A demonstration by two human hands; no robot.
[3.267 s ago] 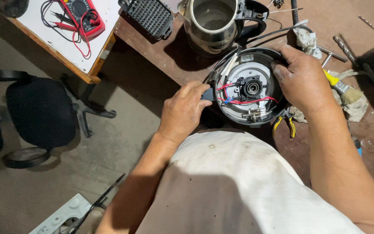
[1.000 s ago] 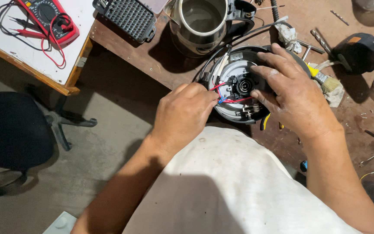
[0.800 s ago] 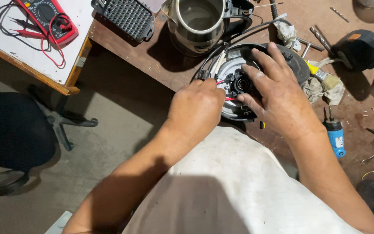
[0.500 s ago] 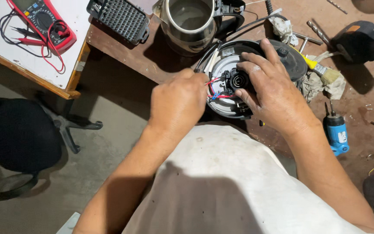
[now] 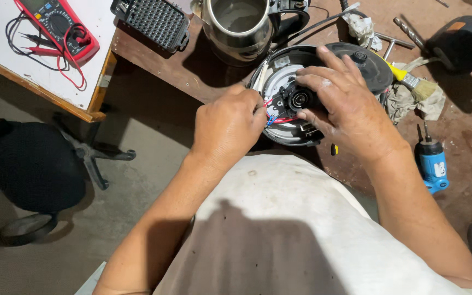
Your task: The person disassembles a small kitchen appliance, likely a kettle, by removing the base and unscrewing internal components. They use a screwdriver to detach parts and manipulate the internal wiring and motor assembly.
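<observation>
Kettle base, a round grey-and-black disc turned underside up, is set on the brown surface near its front edge, just below the steel kettle body. A black connector block sits at its middle, with red and blue wires running from it toward the left. The left hand is laid against the base's left rim, its fingertips pinched closed on the wires. The right hand is spread over the base from the right, its fingers half curled and pressed on the connector block, the thumb beside it; nothing is gripped in its palm.

To the right, a blue tool with a white label patch on its side is lying on the surface, and a yellow-handled brush rests on a crumpled rag. A black ridged case is placed at the upper left of the surface. On the adjoining white surface, a red multimeter with red and black leads is seen. A black office chair stands on the floor at the left.
</observation>
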